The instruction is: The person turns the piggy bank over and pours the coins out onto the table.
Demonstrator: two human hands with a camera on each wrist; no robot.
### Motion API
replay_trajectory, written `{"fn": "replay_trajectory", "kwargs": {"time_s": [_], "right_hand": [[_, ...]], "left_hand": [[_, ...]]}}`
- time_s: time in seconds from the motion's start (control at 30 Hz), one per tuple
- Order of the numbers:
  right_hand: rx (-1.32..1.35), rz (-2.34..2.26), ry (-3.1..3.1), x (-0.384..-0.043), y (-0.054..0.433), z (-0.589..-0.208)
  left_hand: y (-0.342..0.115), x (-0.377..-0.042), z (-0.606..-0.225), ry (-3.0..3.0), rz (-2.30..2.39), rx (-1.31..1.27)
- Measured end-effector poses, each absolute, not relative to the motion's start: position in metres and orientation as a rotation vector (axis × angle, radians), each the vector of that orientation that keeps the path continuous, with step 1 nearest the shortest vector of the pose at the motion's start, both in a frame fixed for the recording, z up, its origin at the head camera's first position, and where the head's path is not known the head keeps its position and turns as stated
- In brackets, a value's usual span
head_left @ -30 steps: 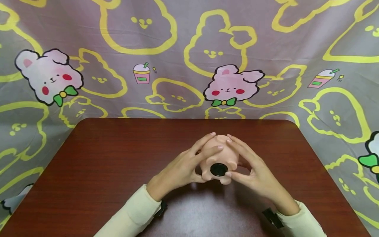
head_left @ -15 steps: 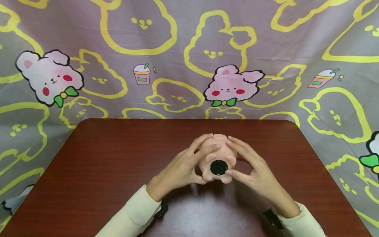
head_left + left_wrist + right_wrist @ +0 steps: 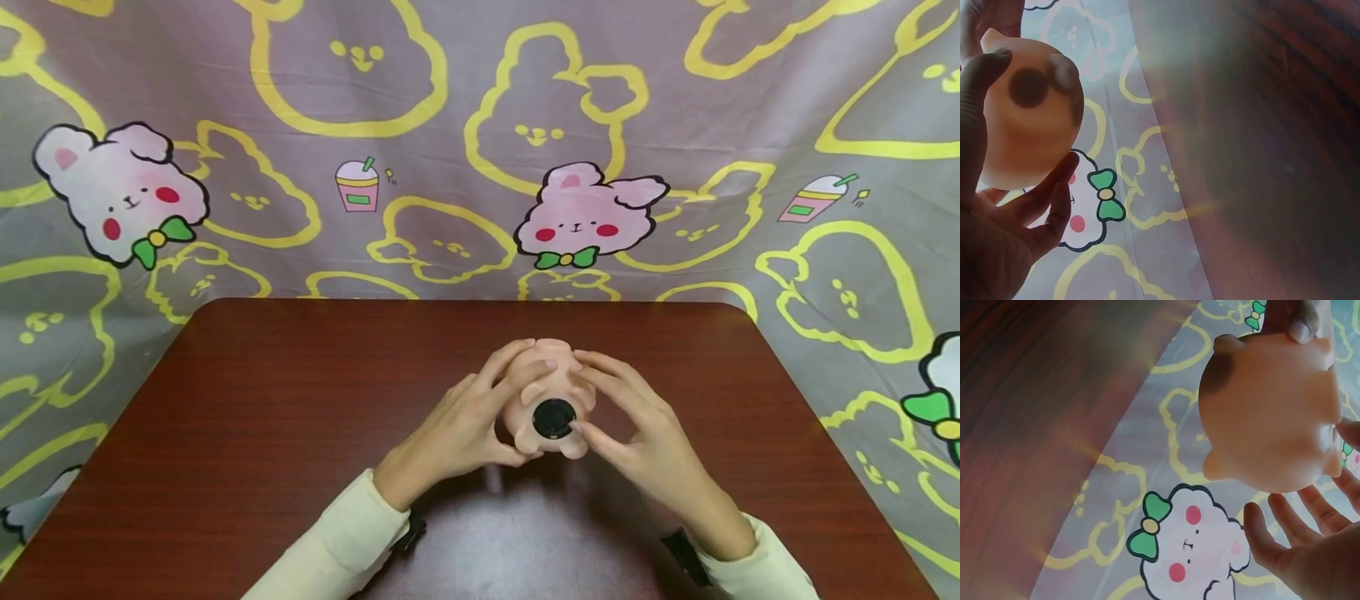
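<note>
A peach-coloured piggy bank (image 3: 553, 379) with stubby feet is held with its underside turned toward the head camera. Set in that underside is a round black plug (image 3: 554, 418). My left hand (image 3: 457, 425) grips the bank from the left, its fingers over the top and its thumb below near a foot. From the other side my right hand (image 3: 656, 433) holds it, with fingertips at the upper right side and the thumb tip at the plug's right edge. The left wrist view shows the bank's rounded body (image 3: 1029, 137) between thumb and fingers.
The bank is held above a dark red-brown wooden table (image 3: 300, 400) with rounded far corners. A patterned cloth (image 3: 442, 108) with cartoon bunnies hangs behind and along both sides. Black straps (image 3: 686, 557) show at the wrists, by the pale sleeves.
The piggy bank has tilted slightly, its black plug shifting a little upward in the head view. My right fingers have moved slightly along its side, while the left hand keeps nearly the same hold.
</note>
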State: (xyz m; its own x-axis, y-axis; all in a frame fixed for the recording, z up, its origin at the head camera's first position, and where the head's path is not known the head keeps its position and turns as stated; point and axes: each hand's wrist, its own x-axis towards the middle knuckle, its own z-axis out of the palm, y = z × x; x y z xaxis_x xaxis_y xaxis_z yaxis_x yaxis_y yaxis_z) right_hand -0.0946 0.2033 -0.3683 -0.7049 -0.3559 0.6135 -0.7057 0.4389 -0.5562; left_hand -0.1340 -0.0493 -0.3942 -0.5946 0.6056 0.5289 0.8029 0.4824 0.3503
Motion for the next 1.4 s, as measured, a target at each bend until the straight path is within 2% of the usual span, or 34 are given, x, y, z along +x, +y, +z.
{"fn": "replay_trajectory", "kwargs": {"time_s": [0.67,1.4], "right_hand": [[0.914,0.719,-1.942,-0.092,0.178,-0.365],[0.985,0.609,-1.906,-0.096,0.169,-0.376]], "left_hand": [[-0.044,-0.134,-0.395,-2.472,-0.857,-1.043],[-0.038,-0.131,-0.392,-2.515,-0.881,-1.007]]}}
